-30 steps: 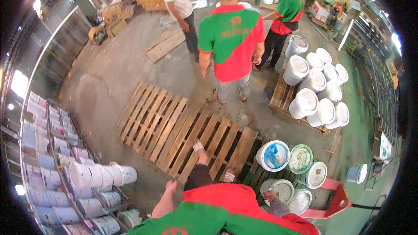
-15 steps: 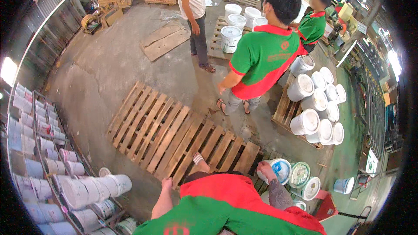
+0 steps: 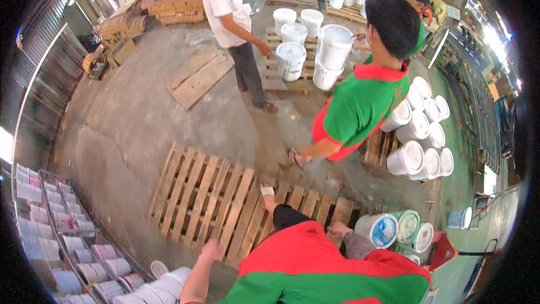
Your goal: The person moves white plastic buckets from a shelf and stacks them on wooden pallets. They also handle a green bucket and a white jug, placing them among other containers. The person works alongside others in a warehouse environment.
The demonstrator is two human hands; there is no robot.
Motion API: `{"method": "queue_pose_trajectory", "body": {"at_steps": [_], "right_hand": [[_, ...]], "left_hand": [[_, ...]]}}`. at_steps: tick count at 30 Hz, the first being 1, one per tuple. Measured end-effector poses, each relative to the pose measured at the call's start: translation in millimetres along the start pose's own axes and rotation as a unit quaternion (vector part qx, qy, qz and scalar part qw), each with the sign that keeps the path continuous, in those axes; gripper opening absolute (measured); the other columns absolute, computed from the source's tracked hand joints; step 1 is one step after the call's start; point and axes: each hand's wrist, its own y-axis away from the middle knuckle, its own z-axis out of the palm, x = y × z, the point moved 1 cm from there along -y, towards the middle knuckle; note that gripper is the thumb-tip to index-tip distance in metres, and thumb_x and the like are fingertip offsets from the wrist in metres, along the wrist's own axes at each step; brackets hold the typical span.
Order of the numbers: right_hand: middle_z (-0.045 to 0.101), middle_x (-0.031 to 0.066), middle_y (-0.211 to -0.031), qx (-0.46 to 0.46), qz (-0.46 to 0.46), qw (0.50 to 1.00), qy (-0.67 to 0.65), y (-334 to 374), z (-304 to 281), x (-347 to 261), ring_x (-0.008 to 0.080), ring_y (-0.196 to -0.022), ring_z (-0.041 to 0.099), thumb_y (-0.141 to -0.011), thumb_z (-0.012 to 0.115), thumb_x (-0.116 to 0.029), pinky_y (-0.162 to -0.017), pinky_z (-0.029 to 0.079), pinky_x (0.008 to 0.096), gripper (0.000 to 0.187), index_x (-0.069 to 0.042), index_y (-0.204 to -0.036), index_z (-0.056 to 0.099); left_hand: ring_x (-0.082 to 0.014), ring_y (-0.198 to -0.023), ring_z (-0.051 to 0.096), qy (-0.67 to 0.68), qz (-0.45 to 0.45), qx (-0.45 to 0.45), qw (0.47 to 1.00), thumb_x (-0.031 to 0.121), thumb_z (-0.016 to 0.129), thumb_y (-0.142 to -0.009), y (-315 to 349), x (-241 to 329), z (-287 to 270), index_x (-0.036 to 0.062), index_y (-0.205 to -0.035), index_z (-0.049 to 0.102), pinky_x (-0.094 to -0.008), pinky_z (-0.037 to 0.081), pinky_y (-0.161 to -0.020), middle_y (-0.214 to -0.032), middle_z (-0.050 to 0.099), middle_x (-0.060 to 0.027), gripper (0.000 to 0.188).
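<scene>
My left hand (image 3: 211, 249) hangs over the near edge of a slatted wooden pallet (image 3: 205, 194), fingers curled and nothing visible in them. My right hand (image 3: 339, 229) is beside a white bucket (image 3: 376, 231) whose lid carries a blue smear; its fingers are too small and blurred to read. Whether that hand touches the bucket is unclear. My sandalled foot (image 3: 268, 191) rests on the pallet slats. Right of the blue-smeared bucket stand a green-rimmed bucket (image 3: 409, 225) and another white bucket (image 3: 423, 237).
A co-worker in green and red (image 3: 365, 101) stands beyond the pallet; a person in white (image 3: 228, 11) is farther left. Another person is partly hidden behind. Bucket-laden pallets stand ahead and right. Racked buckets (image 3: 93, 270) line the left, a red cart (image 3: 444, 249) the right.
The view has shifted forward. My right hand has drawn slightly away from the blue-smeared bucket. The nearest co-worker has turned and moved right; the person in white now reaches toward the far buckets.
</scene>
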Motion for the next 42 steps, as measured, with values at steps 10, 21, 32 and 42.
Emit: {"method": "queue_pose_trajectory", "body": {"at_steps": [10,21,32,42], "right_hand": [[0.071,0.0186,-0.091,0.031,0.100,0.994,-0.010,-185,-117,-213,0.0339,-0.089,0.068,-0.092,0.050,-0.044,-0.082,0.052,0.0469,0.047,-0.002,-0.104,0.068],[0.068,0.0228,-0.109,0.196,0.026,0.977,-0.081,-267,-184,-419,0.0411,-0.103,0.064,-0.089,0.053,-0.041,-0.088,0.050,0.0499,0.046,-0.001,-0.109,0.066],[0.069,0.0265,-0.104,0.105,0.263,0.958,-0.044,-284,-74,-469,0.0390,-0.103,0.066,-0.088,0.049,-0.048,-0.092,0.050,0.0466,0.058,0.004,-0.105,0.070],[0.072,0.0200,-0.092,0.204,0.164,0.963,-0.065,-414,-115,-639,0.0398,-0.093,0.068,-0.084,0.054,-0.045,-0.083,0.052,0.0479,0.048,-0.003,-0.098,0.071]], "left_hand": [[-0.0337,-0.086,0.067,0.385,-0.200,0.165,0.886,0.029,0.059,-0.089,-98,-76,-120,0.0011,-0.107,0.064,-0.0419,0.055,-0.072,-0.095,0.069,-0.0162,0.033],[-0.0178,-0.057,0.058,0.529,-0.245,0.036,0.812,0.024,0.065,-0.091,-256,-105,-222,0.0021,-0.100,0.057,-0.0336,0.049,-0.047,-0.073,0.059,-0.0072,0.025],[-0.0173,-0.055,0.056,0.529,-0.156,0.034,0.833,0.023,0.063,-0.090,-398,-282,-401,0.0029,-0.099,0.060,-0.0336,0.044,-0.046,-0.069,0.057,-0.0057,0.023],[-0.0149,-0.053,0.057,0.366,-0.054,0.083,0.925,0.021,0.064,-0.088,-523,-341,-501,0.0038,-0.088,0.060,-0.0309,0.045,-0.046,-0.066,0.058,-0.0045,0.018]]}}
